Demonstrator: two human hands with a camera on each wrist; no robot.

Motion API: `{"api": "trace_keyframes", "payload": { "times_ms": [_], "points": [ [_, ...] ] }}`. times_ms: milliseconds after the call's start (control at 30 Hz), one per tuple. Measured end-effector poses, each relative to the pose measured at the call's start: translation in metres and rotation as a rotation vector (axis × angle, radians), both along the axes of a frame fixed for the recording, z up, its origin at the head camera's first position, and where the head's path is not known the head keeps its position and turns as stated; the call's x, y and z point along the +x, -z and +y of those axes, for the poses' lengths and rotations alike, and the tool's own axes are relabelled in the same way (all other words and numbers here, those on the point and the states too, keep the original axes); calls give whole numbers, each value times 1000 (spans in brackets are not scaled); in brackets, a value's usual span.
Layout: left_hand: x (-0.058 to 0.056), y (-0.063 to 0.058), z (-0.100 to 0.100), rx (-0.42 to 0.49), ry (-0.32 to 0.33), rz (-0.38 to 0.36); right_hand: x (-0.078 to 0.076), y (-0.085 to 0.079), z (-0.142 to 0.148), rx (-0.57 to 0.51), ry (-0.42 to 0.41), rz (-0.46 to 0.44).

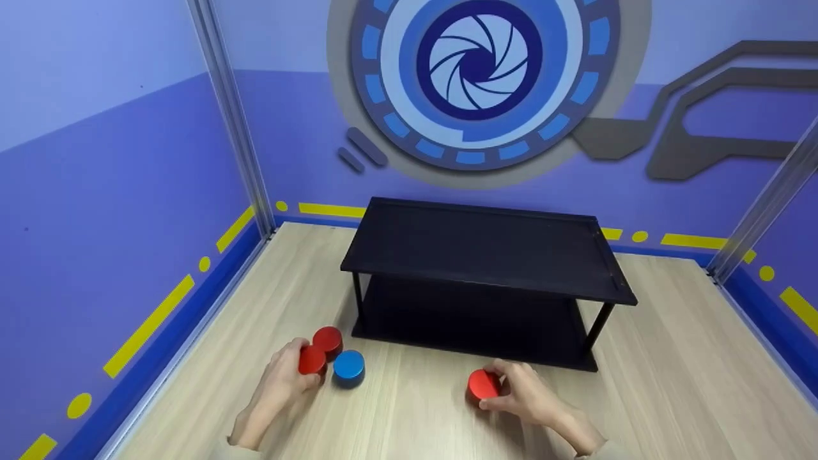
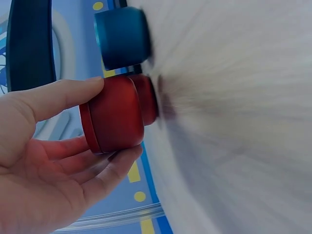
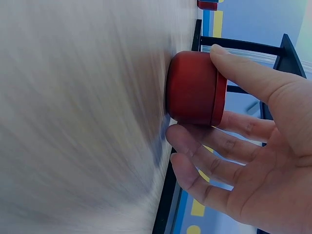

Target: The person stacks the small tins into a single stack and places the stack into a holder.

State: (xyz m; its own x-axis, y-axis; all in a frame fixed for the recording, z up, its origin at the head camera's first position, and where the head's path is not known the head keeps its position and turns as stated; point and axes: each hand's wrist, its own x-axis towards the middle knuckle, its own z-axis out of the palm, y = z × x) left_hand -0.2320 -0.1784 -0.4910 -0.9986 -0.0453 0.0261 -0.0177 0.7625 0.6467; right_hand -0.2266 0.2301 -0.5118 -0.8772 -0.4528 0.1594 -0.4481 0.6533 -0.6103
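My left hand [image 1: 278, 377] holds a small red round tin [image 2: 114, 114] between thumb and fingers; a narrow gap seems to part it from the table. Just behind it stands a second red tin [image 1: 328, 342], partly hidden in the left wrist view. To the right of these two is a blue tin [image 1: 349, 368], upright on the table and untouched. Further right, my right hand [image 1: 527, 393] grips another red tin [image 3: 195, 87] by its sides, thumb on the near side. Whether this tin's base touches the table I cannot tell.
A black two-tier shelf [image 1: 479, 249] stands behind the tins, with thin posts and a lower board [image 1: 473, 319]. The pale wooden table [image 1: 696, 358] is bounded by blue panels [image 1: 128, 223] and metal corner posts [image 1: 233, 115].
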Motion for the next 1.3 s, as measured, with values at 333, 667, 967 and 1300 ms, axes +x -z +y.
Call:
{"api": "trace_keyframes", "payload": {
  "times_ms": [333, 667, 967, 1300],
  "points": [
    [5, -16, 9, -7, 0, 35, 0, 0, 0, 5, 13, -7],
    [5, -26, 23, -7, 62, 158, 0, -1, -1, -6, 4, -20],
    [5, -28, 39, 3, 115, 244, 0, 0, 0, 1, 7, -7],
    [3, -25, 59, 4, 175, 261, 0, 0, 0, 8, 9, -15]
  ]
}}
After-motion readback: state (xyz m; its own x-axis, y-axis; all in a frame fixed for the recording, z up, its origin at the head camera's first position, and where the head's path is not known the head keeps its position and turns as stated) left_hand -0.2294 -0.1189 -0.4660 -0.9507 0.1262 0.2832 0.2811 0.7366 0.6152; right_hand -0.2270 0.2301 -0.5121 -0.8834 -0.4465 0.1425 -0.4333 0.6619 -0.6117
